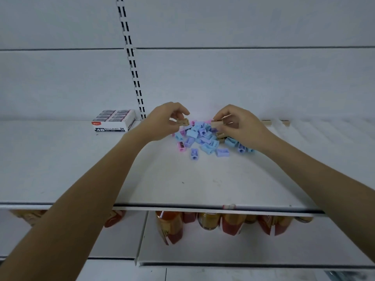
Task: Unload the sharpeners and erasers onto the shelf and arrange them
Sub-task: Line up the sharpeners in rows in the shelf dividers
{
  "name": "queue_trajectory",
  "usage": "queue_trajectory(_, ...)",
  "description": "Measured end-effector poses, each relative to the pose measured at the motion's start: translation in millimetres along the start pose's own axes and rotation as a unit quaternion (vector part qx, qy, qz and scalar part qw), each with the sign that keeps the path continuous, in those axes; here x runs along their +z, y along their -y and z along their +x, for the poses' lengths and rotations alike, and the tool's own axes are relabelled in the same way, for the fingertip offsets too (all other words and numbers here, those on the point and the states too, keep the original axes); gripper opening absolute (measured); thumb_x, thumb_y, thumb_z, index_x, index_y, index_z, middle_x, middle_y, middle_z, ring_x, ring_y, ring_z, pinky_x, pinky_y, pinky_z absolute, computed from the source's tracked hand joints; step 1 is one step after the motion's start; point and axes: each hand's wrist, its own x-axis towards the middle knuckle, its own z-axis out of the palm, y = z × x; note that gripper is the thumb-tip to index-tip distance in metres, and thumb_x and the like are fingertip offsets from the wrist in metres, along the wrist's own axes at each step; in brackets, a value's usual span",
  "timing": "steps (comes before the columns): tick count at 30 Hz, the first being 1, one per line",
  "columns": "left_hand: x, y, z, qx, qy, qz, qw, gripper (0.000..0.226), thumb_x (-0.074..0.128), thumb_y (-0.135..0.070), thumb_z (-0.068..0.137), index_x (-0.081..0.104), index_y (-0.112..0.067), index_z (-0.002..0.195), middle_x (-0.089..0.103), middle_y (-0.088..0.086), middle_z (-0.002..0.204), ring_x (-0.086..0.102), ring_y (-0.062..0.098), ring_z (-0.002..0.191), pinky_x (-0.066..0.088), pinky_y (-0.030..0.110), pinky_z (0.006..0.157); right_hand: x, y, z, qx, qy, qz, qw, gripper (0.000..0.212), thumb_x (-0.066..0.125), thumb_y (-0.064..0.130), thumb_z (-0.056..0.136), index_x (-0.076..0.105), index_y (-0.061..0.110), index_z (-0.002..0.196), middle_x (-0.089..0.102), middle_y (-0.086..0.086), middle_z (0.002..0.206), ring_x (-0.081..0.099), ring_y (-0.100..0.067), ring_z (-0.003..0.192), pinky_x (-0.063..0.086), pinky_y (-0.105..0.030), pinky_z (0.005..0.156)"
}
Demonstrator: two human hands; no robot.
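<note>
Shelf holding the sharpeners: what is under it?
Bottles with red labels stand on the lower shelf. Their tops are covered by the upper shelf and its front edge, and the left forearm hides some.

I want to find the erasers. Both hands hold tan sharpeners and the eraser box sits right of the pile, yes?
Not quite: in the head view the eraser box sits left of the pile, not right. The left hand and right hand do each hold tan sharpeners.
</note>
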Motion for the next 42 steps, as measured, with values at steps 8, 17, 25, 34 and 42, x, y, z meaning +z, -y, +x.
queue_trajectory(8,-4.5,-5.2,3.5,0.044,-0.019,0.02,0.999,0.039,0.054,0.006,0.081,0.061,-0.013,0.115,0.047,0.001,0.101,0.051,0.006,0.091,0.043,0.001,0.072,2.2,-5.4,7.8,-0.057,-0.004,-0.092,0.994,0.039,0.057,0.001,0.087,0.053,0.014,0.123,0.042,0.009,0.095,0.051,0.002,0.086,0.04,-0.001,0.08)
queue_trajectory(17,24.0,-46.2,23.9,0.058,-0.024,-0.083,0.995,0.021,0.06,-0.005,0.085,0.051,-0.024,0.085,0.059,-0.005,0.092,0.065,0.015,0.087,0.054,0.02,0.076,-30.0,-27.3,2.0,-0.092,-0.026,-0.133,0.986,0.032,0.059,-0.001,0.083,0.062,0.01,0.114,0.043,0.012,0.09,0.052,0.004,0.08,0.041,-0.003,0.078)
queue_trajectory(25,72.0,-89.7,55.0,0.068,0.008,-0.143,0.987,0.025,0.066,0.001,0.079,0.055,-0.021,0.082,0.067,-0.002,0.091,0.068,0.01,0.084,0.054,0.026,0.083,-101.7,-71.5,-18.2,-0.083,-0.061,-0.128,0.986,0.031,0.062,-0.001,0.081,0.062,0.011,0.109,0.052,0.001,0.094,0.052,0.01,0.079,0.041,-0.005,0.075)
queue_trajectory(34,135.9,-146.8,93.8,0.065,-0.013,-0.118,0.991,0.026,0.065,-0.004,0.083,0.063,-0.017,0.106,0.053,-0.01,0.097,0.061,0.0,0.084,0.048,0.011,0.084,-193.4,-134.1,-49.9,-0.034,-0.1,-0.141,0.984,0.022,0.059,0.003,0.085,0.064,0.013,0.103,0.051,0.021,0.09,0.052,0.014,0.085,0.039,-0.005,0.078)
queue_trajectory(42,188.7,-189.8,121.9,0.04,-0.048,-0.108,0.992,0.015,0.068,-0.016,0.08,0.058,-0.024,0.088,0.052,-0.011,0.079,0.05,-0.004,0.062,0.041,0.006,0.064,-240.2,-166.7,-51.1,-0.002,-0.08,-0.167,0.983,0.025,0.057,0.005,0.086,0.064,0.014,0.108,0.054,0.003,0.102,0.051,-0.004,0.084,0.037,-0.004,0.074)
